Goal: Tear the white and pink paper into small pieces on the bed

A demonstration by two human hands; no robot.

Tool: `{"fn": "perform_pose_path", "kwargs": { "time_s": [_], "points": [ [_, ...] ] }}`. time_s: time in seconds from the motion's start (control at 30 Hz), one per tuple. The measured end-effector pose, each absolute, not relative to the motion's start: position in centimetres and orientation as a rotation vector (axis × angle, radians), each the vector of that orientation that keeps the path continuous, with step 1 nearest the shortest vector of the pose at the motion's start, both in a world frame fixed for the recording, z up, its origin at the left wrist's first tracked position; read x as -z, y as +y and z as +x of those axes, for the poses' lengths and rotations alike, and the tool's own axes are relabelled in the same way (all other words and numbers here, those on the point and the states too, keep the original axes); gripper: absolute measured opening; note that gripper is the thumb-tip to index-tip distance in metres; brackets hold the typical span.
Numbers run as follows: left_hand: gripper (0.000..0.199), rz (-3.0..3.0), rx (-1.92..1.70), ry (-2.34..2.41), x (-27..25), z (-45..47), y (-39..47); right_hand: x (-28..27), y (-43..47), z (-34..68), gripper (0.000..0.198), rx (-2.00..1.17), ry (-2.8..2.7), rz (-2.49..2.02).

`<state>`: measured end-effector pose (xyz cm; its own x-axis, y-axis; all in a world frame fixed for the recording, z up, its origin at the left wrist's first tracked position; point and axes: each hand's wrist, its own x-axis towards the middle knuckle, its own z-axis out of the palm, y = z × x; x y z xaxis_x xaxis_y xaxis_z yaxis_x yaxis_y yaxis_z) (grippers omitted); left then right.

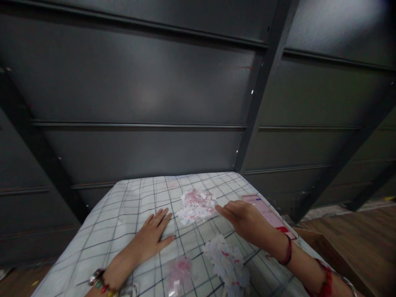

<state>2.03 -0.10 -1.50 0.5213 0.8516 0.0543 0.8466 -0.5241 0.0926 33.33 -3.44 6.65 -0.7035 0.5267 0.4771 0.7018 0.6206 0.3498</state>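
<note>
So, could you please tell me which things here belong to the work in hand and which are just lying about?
Probably in use:
far pile, right hand at its edge
near pile
pink packet

Probably just lying about:
phone
box

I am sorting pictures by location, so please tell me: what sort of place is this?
Probably a work corner in a workshop or storeroom, though I cannot be certain. Dark grey panels stand behind a checked cloth, on which lies a pile of small white and pink pieces.
</note>
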Motion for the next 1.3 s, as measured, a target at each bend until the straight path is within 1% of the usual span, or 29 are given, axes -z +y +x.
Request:
{"fn": "perform_pose_path", "kwargs": {
  "time_s": [0.13, 0.27, 0.43, 0.67, 0.8, 0.9, 1.13, 1.3],
  "points": [
    [0.065, 2.728, -0.247, 1.472, 1.9, 1.7, 0.0, -6.8, -3.8, 33.6, 0.039, 0.724, -2.476, -1.004],
    [0.065, 2.713, -0.248, 1.466, 2.0, 1.6, 0.1, -6.5, -3.6, 33.6, 0.038, 0.746, -2.465, -1.067],
    [0.064, 2.716, -0.28, 1.45, 2.1, 1.6, 0.1, -5.9, -3.9, 33.5, 0.036, 0.75, -2.485, -0.948],
    [0.064, 2.707, -0.249, 1.461, 2.0, 1.6, -0.1, -6.2, -5.3, 33.4, 0.032, 0.647, -2.538, -0.821],
    [0.064, 2.701, -0.219, 1.476, 2.0, 1.6, -0.1, -5.8, -4.4, 33.5, 0.035, 0.719, -2.49, -0.925],
    [0.063, 2.713, -0.263, 1.465, 2.1, 1.6, 0.0, -5.7, -3.7, 33.4, 0.034, 0.759, -2.5, -1.004],
    [0.064, 2.695, -0.267, 1.472, 2.3, 1.5, 0.0, -6.3, -4.0, 33.5, 0.037, 0.736, -2.525, -1.174],
    [0.061, 2.737, -0.319, 1.451, 2.6, 1.4, 0.1, -5.7, -3.6, 33.5, 0.038, 0.752, -2.517, -1.179]
  ]
}}
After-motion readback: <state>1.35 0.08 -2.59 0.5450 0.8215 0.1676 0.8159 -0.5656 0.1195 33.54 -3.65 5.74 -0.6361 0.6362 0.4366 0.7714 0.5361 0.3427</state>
